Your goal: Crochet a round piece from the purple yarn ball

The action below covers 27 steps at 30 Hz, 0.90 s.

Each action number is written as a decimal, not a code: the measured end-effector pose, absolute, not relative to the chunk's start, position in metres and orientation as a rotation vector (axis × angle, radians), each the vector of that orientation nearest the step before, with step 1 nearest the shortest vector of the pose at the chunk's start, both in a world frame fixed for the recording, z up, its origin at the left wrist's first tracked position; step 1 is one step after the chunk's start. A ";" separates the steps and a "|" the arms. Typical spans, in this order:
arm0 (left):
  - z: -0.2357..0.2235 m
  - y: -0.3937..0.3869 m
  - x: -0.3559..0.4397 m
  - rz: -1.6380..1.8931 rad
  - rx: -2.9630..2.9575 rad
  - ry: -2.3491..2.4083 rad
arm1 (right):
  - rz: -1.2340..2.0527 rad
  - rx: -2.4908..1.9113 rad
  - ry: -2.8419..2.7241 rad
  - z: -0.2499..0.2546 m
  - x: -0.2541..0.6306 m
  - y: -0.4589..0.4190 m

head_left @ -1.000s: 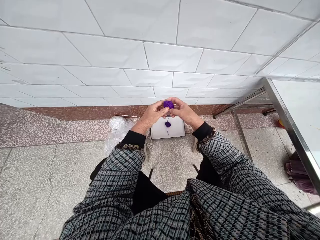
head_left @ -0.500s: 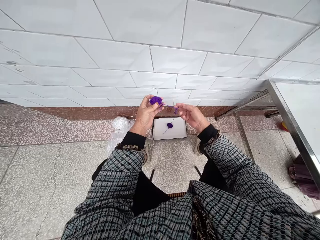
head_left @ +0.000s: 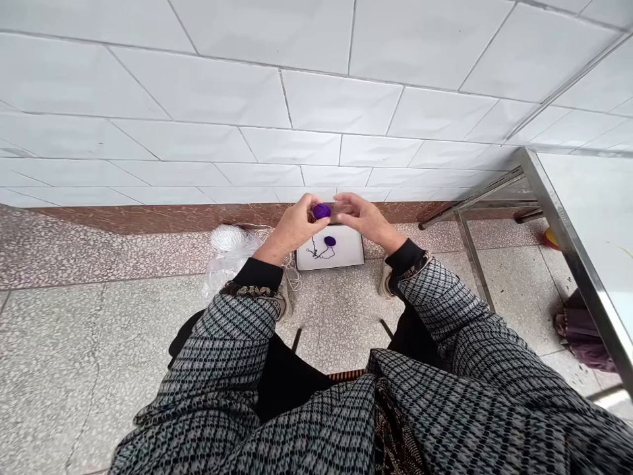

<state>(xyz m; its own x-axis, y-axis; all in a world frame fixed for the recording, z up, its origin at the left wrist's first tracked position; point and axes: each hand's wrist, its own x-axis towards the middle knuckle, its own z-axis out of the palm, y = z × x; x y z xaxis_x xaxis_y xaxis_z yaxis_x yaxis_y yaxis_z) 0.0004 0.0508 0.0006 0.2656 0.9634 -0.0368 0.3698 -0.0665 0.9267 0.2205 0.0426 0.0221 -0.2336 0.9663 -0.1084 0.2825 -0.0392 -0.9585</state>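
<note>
My left hand (head_left: pixel 299 223) is closed around a small ball of purple yarn (head_left: pixel 322 211), holding it between thumb and fingers. Close on its right, my right hand (head_left: pixel 364 219) has thumb and forefinger apart, its fingertips slightly blurred near the ball; I see nothing in its grasp. Below both hands, a shallow white box (head_left: pixel 346 256) with a dark rim lies on the floor. Inside it rests a second, smaller purple yarn ball (head_left: pixel 330 241), with a loose dark strand (head_left: pixel 316 253) curling beside it.
Left of the box are a ball of white yarn (head_left: pixel 227 237), a clear plastic bag (head_left: pixel 220 272) and loose white cord (head_left: pixel 293 272). A metal-framed table (head_left: pixel 578 244) stands at the right, with dark purple cloth (head_left: pixel 588 340) beneath it. A tiled wall (head_left: pixel 316 99) rises ahead.
My right hand has moved in close to the ball, and the strand stretched between my hands no longer shows. More loose yarn now lies in the box.
</note>
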 end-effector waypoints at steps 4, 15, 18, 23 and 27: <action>-0.001 0.047 0.006 0.730 1.779 1.332 | 1.495 -1.282 -1.517 0.014 0.204 0.040; -0.010 0.041 0.018 0.837 1.642 1.115 | 1.556 -1.285 -1.195 0.014 0.207 0.045; -0.004 0.040 0.016 0.850 1.726 1.119 | 1.675 -1.199 -1.005 0.021 0.218 0.048; -0.001 0.039 0.017 0.821 1.827 1.110 | 1.765 -1.151 -0.853 0.030 0.227 0.050; -0.002 0.039 0.015 0.842 1.813 1.175 | 1.866 -1.185 -0.901 0.034 0.226 0.050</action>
